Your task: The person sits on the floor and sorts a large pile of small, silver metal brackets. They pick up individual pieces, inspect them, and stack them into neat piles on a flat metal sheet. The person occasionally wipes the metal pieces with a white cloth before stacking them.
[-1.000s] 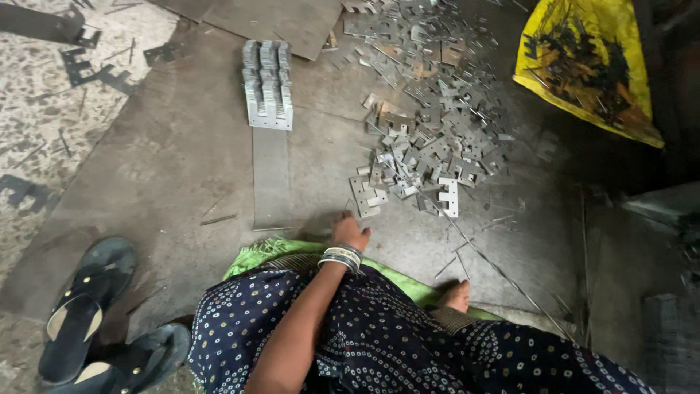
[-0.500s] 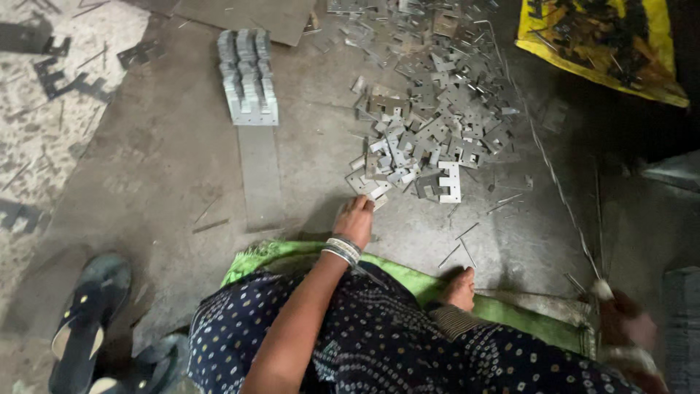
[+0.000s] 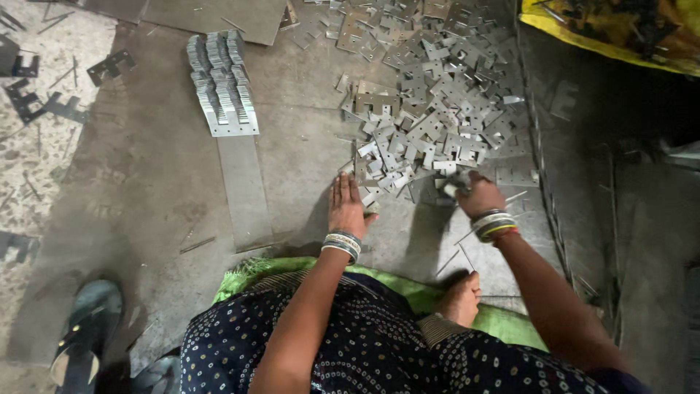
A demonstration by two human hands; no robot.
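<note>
A heap of small flat metal plates [image 3: 430,109] is spread over the grey floor ahead of me. My left hand [image 3: 346,206] lies flat on the floor at the heap's near edge, fingers together, touching the nearest plates. My right hand [image 3: 474,195] is curled over a few plates at the heap's near right edge, gripping them. Both wrists wear bangles. A neat row of stacked plates [image 3: 221,82] rests on a long metal strip [image 3: 244,186] to the left.
I sit on a green mat [image 3: 408,292] with a bare foot [image 3: 459,299] tucked in front. Dark sandals [image 3: 80,339] lie at the lower left. A yellow sack [image 3: 620,33] sits at the top right. Metal offcuts [image 3: 44,102] litter the left floor.
My right hand has come into view and closed over plates at the heap's edge. My left hand has moved forward to the heap. The camera has tilted closer.
</note>
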